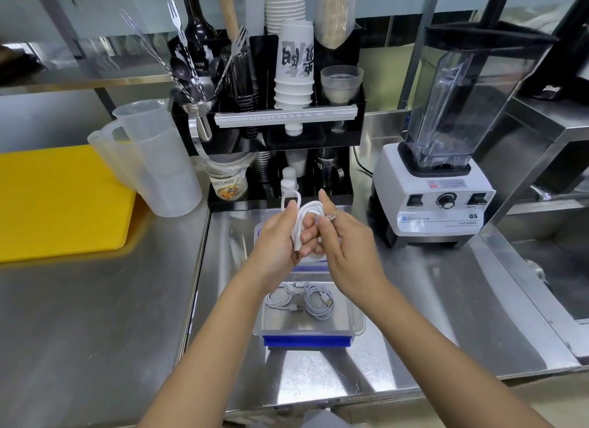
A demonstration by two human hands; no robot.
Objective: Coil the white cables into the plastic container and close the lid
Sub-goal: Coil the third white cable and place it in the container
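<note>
Both hands, left hand (276, 239) and right hand (345, 249), grasp a half-coiled white cable (306, 215) above the clear plastic container (358, 327) on the steel worktop (95, 316), two coils already inside; next, likely lowering it in.

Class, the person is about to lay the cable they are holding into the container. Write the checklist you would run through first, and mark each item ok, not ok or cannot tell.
1. Cable gathered into loops: the white cable is bunched between the left hand and right hand, above the counter. Ok.
2. Loose end tucked in: one plug end hangs free below the left hand's fingers. Not ok.
3. Container open: the plastic container has no lid over it. Ok.
4. Room inside: two coiled cables lie at its far end; the near part is bare. Ok.
5. Lid within reach: a clear piece lies just beyond the container, mostly hidden by the hands. Cannot tell.
</note>
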